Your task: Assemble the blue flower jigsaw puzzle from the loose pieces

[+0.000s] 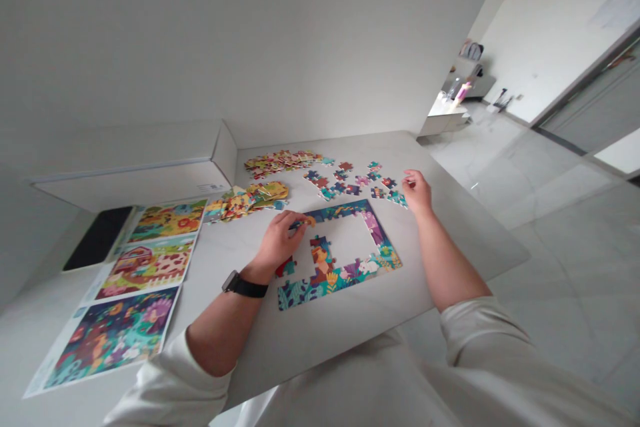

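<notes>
A partly joined jigsaw puzzle lies in the middle of the table, its border surrounding a gap of bare tabletop. My left hand, with a dark watch on the wrist, is over the upper left part of this border. Its thumb and fingers pinch a puzzle piece with dark blue and orange on it. To the right of the loose puzzle pieces, my right hand hovers beside the nearest ones. Its fingers are curled together, and whatever may be between them cannot be made out.
Two heaps of other pieces, a reddish one and a yellow one, lie behind my left hand. Picture sheets cover the table's left side beside a dark phone. A white box stands against the wall.
</notes>
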A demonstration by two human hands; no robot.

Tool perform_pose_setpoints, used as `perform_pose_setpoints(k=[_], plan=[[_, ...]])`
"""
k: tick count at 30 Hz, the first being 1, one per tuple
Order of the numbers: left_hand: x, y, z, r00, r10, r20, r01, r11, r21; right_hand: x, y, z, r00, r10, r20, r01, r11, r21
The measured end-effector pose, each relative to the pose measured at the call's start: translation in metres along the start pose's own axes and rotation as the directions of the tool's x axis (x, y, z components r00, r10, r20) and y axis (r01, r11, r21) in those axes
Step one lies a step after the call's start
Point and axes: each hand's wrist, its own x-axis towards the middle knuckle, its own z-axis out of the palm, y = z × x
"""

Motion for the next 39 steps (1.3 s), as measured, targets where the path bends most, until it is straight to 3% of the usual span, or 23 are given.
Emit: perform_pose_setpoints(k=[5,17,24,31,35,39], plan=[[-0.001,-0.001,0.0,1.0,0.007,0.0,-0.007,1.0,0.015,-0.003,-0.003,0.006,0.99,-0.099,0.098,0.098,0.995,0.006],[-0.001,0.0,-0.001,1.0,0.012,0.004,-0.012,1.0,-0.003,-0.002,-0.001,0.005,0.978,-0.19,0.089,0.196,0.979,-0.061],[-0.001,-0.001,0.001,0.999,0.046,-0.012,-0.046,0.999,-0.009,-0.002,0.008,0.016,0.932,-0.307,0.195,0.323,0.945,-0.058],[-0.001,-0.004,0.002,0.998,0.057,-0.033,-0.058,0.998,-0.026,-0.001,0.019,0.023,0.855,-0.438,0.276,0.471,0.88,-0.062],[-0.001,-0.003,0.003,0.996,0.069,-0.048,-0.071,0.996,-0.049,-0.002,0.021,0.027,0.827,-0.439,0.35,0.485,0.873,-0.05],[-0.001,-0.002,0.003,0.997,0.059,-0.049,-0.062,0.997,-0.056,-0.001,0.023,0.03,0.845,-0.374,0.382,0.445,0.888,-0.114]])
